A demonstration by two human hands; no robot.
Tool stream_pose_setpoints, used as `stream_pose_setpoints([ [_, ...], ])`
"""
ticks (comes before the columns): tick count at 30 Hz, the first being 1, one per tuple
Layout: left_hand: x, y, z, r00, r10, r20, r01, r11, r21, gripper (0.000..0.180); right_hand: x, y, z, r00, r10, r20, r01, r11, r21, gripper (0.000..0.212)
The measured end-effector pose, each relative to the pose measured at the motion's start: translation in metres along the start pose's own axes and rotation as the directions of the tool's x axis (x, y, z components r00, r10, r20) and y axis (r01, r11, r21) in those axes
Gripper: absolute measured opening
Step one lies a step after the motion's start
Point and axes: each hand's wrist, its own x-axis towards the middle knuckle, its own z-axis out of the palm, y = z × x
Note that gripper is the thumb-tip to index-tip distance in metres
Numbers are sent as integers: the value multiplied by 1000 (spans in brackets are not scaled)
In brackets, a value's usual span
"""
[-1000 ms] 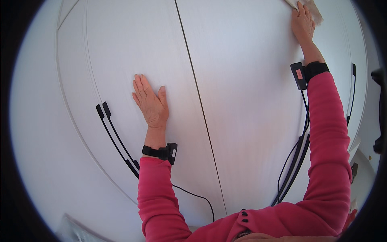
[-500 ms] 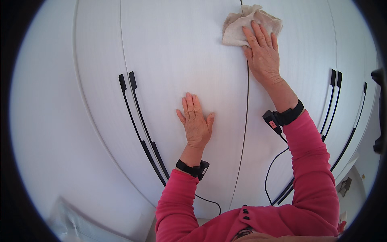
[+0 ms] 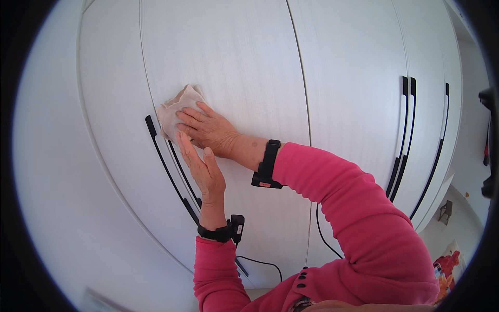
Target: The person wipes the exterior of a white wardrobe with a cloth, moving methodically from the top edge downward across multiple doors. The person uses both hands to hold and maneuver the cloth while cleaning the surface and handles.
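A beige cloth [image 3: 174, 112] lies bunched against the white wardrobe door [image 3: 249, 67], beside the top of a long black handle. My right hand [image 3: 214, 132] reaches across to the left and holds the cloth pressed on the door, fingers spread over it. Just below, my left hand [image 3: 205, 171] is raised with its fingers stretched out and nothing in it. Its fingertips overlap the cloth's lower edge; whether they touch it I cannot tell. The upper part of one black door handle [image 3: 182, 169] is partly hidden behind the cloth and my left hand.
Another black handle [image 3: 161, 151] runs alongside on the left door. More long black handles [image 3: 404, 119] are on the doors at right. A thin black cable [image 3: 322, 234] hangs from my right wristband. A small stool [image 3: 445, 212] and a colourful bag [image 3: 448, 265] stand at lower right.
My right hand has swept the cloth from the upper right down to the left, near the handles. My left hand has shifted left and turned sideways, close to the cloth. The view has shifted.
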Motion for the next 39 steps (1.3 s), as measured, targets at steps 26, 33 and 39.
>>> stream_pose_setpoints([
  [26, -23, 239, 233, 829, 305, 468, -341, 940, -9, 73, -247, 145, -272, 856, 471, -211, -514, 735, -443, 56],
  [33, -50, 298, 290, 761, 470, 447, -471, 874, -116, 77, -325, 173, -297, 767, 534, -356, -642, 641, -422, 60],
  [39, -69, 285, 268, 711, 449, 540, -461, 879, -124, 78, -341, 154, -280, 731, 520, -442, -680, 608, -409, 57],
])
